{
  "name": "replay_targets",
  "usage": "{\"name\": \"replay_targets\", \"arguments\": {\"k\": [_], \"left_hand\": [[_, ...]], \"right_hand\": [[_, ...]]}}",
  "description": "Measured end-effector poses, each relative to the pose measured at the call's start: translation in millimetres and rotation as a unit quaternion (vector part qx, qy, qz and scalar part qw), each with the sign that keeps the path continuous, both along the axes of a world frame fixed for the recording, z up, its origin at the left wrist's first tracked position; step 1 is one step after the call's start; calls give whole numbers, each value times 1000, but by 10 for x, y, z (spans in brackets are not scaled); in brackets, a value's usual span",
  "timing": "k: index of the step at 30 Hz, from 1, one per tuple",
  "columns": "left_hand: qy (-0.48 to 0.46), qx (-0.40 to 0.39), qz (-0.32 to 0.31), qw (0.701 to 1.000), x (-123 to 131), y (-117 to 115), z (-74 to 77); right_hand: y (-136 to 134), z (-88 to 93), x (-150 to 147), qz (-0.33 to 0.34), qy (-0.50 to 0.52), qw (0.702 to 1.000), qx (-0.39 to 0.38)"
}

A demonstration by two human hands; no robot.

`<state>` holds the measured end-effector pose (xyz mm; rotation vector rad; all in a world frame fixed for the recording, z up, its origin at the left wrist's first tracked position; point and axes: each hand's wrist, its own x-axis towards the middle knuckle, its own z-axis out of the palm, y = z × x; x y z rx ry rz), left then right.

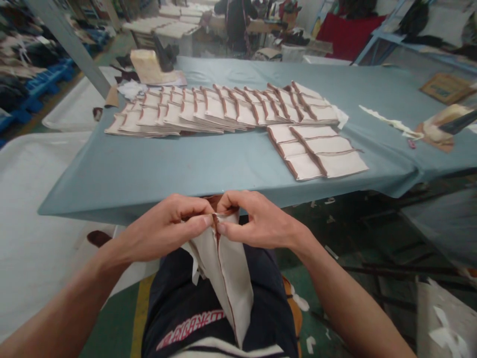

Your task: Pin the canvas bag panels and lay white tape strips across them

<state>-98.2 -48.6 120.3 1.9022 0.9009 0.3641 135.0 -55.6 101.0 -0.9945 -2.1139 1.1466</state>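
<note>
A cream fabric piece with a brown seam [227, 273] hangs over my lap below the table's front edge. My left hand [167, 226] and my right hand [253, 219] both pinch its top edge, thumbs and fingertips almost touching each other. On the blue-grey table [167, 169] ahead, several matching cream pieces with brown trim lie in overlapping rows [223, 112]. A smaller group of the same pieces [316, 151] lies nearer me on the right.
A cream block-shaped object [149, 67] stands at the table's far left. Paper scraps [387, 122] and a brown item [439, 129] lie at the right. White sheets cover the floor at left. Other worktables and a person stand in the background.
</note>
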Motion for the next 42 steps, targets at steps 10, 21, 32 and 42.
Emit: {"name": "replay_targets", "arguments": {"k": [10, 21, 32, 42], "left_hand": [[17, -88, -33, 995, 35, 117, 65], [18, -112, -135, 984, 213, 339, 103], [-99, 5, 163, 982, -35, 211, -376], [-84, -120, 258, 955, 447, -449, -871]], "right_hand": [[23, -4, 25, 17, -50, 999, -1], [-1, -72, 52, -25, -28, 999, -22], [-290, -178, 536, -67, 95, 981, -155], [-483, -336, 475, -84, 218, 952, -198]]}}
